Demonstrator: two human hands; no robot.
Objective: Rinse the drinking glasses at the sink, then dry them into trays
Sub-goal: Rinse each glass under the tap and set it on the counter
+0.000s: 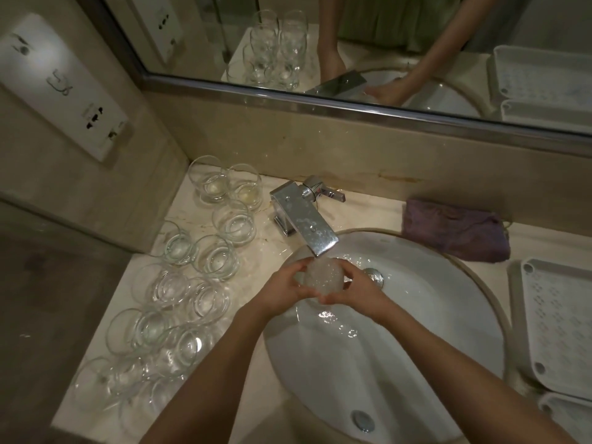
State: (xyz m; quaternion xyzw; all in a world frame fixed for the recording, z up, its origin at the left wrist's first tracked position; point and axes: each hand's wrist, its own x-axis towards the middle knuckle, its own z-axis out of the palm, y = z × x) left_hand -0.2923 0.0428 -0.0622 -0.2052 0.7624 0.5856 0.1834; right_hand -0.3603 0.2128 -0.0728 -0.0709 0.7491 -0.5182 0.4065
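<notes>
no legible text, labels or numbers anywhere

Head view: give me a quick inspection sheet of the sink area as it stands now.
Surface: pale marble counter, wet near the chrome faucet.
Job's things: one clear drinking glass under the running water over the white round basin; clear empty glasses grouped on the counter to the left; white perforated plastic trays at right, nothing in them.
Clutter: folded purple cloth behind the basin.
Grippers: left hand and right hand both hold the glass, fingers curled round it.
Cables: nothing seen.
Surroundings: wall mirror, white socket panel.
</notes>
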